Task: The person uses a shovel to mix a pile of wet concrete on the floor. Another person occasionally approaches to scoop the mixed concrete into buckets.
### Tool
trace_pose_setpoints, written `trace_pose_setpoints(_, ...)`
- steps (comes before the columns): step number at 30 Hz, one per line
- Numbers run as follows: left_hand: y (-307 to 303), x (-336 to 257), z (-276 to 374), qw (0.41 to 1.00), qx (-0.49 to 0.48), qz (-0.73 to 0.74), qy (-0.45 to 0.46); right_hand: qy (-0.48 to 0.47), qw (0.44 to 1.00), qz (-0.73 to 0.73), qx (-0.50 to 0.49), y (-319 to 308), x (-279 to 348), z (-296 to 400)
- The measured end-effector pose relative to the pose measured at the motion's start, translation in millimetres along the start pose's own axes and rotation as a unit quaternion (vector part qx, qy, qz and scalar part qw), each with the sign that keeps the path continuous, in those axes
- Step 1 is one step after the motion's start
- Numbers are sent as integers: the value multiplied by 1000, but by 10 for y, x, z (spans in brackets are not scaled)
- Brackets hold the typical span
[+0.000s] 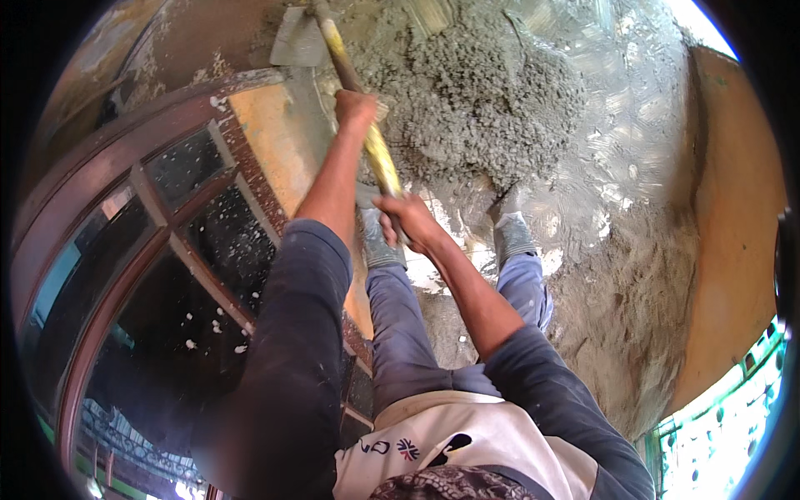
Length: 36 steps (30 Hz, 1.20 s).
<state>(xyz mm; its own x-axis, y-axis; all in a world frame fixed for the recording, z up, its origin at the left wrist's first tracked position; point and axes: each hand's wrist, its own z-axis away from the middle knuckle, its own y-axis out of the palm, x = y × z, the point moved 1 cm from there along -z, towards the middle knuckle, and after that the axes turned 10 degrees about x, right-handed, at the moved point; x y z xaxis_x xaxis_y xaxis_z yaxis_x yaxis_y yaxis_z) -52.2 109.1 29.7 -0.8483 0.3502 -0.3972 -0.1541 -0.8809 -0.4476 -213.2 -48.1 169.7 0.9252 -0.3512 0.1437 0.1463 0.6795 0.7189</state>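
Observation:
A hoe with a yellow-painted handle (379, 150) slants across the view, its flat metal blade (299, 39) at the top edge, by the foot of the wall. My left hand (355, 106) is closed around the upper part of the handle. Lower down, near the handle's end, my right hand (409, 219) grips it too. A mound of wet, lumpy mortar or concrete (487, 100) lies on the floor to the right of the handle. The blade appears apart from this mound. Where the handle joins the blade is partly cut off by the view's edge.
My boots (515, 234) stand at the mound's near side. Sandy material (625, 300) covers the floor at right, beside an orange wall or panel (737, 206). A brown-framed window (156, 225) with splashed glass is close on my left. A teal grille (725, 419) stands at lower right.

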Motion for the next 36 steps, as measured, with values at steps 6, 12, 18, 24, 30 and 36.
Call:
trace_pose_setpoints(6, 813, -122, 296, 957, 83, 260, -99, 9, 996, 51, -78, -490, 381, 332)
trace_pose_setpoints(12, 1872, 36, 2069, 908, 185, 345, -152, 78, 965, 179, -174, -758, 148, 2184)
trace_pose_setpoints(18, 1932, 243, 3302, 866, 184, 438, -159, 163, 946, 196, -198, -544, -203, 3055)
trace_pose_setpoints(24, 1350, 284, 1813, 954, 64, 276, -94, 92, 973, 194, -81, -653, 39, 1723)
trace_pose_setpoints(30, 1446, 375, 1232, 919, 83, 340, -181, 130, 972, 160, -110, -926, 416, 1389)
trace_pose_setpoints(36, 2569, 321, 2458, 863, 183, 382, -273, 159, 958, 174, -167, -1254, 477, 2861)
